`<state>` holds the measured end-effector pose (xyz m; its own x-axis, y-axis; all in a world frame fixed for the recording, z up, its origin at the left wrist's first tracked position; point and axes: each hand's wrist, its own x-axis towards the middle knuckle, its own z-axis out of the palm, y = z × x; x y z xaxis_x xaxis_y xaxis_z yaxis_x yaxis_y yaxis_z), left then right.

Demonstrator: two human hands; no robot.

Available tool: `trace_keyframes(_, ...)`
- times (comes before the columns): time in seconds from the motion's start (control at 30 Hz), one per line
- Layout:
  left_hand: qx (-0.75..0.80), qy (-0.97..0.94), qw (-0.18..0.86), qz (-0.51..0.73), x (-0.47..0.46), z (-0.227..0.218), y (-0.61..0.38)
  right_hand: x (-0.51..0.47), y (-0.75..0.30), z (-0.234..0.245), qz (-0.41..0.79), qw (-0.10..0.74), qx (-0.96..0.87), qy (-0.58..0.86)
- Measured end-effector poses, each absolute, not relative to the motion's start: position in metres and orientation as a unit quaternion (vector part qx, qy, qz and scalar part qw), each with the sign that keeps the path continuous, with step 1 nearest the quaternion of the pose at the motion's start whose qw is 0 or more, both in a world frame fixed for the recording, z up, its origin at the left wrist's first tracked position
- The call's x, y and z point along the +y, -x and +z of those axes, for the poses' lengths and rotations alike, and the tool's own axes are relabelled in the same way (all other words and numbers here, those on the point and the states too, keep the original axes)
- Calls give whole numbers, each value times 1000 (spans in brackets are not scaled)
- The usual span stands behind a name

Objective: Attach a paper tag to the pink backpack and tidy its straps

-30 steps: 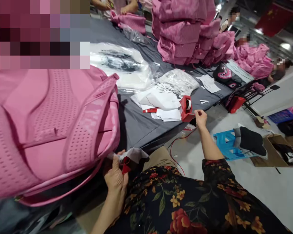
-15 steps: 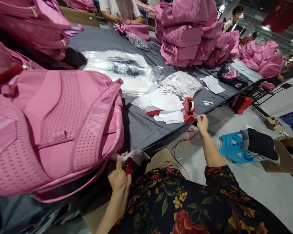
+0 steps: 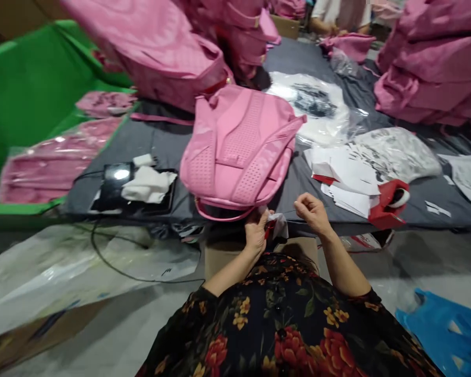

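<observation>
A pink backpack point(image 3: 243, 152) lies straps up at the table's front edge. Just below its lower right edge, my left hand point(image 3: 257, 230) is closed on a red-and-white paper tag point(image 3: 278, 225); how much of it the fingers cover I cannot tell. To the right of that, my right hand point(image 3: 313, 212) is raised at the table edge, fingertips pinched. The strip of tape pulled a moment ago is too small to make out there. The red tape dispenser point(image 3: 388, 204) stands further right, beside a stack of white papers point(image 3: 349, 178).
More pink backpacks point(image 3: 168, 57) are piled behind and at the right. A green bin point(image 3: 19, 104) with bagged pink items is at the left, near a black device point(image 3: 115, 178) and a crumpled white cloth point(image 3: 149, 184). A blue stool point(image 3: 447, 330) stands on the floor. Across the table is another person point(image 3: 339, 15).
My right hand has left the tape dispenser and moved left toward my left hand, fingers still pinched. The view has swung left. My left hand still holds the tag by the backpack.
</observation>
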<state>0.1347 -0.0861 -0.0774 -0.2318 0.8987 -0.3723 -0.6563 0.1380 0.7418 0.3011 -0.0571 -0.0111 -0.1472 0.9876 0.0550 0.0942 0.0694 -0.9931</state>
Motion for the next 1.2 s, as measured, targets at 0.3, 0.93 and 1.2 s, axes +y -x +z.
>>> trace_keyframes(0.3, 411, -158, 597, 671, -83, -93, -134, -26, -248, -2, 173, 169, -859, 451)
trace_keyframes(0.93, 433, -120, 620, 643, -81, -92, -125, -30, -255, -8, 198, 98, -829, 514)
trace_keyframes(1.2, 455, -138, 586, 656, -75, -98, -118, -20, -249, -40, 293, 103, -804, 506)
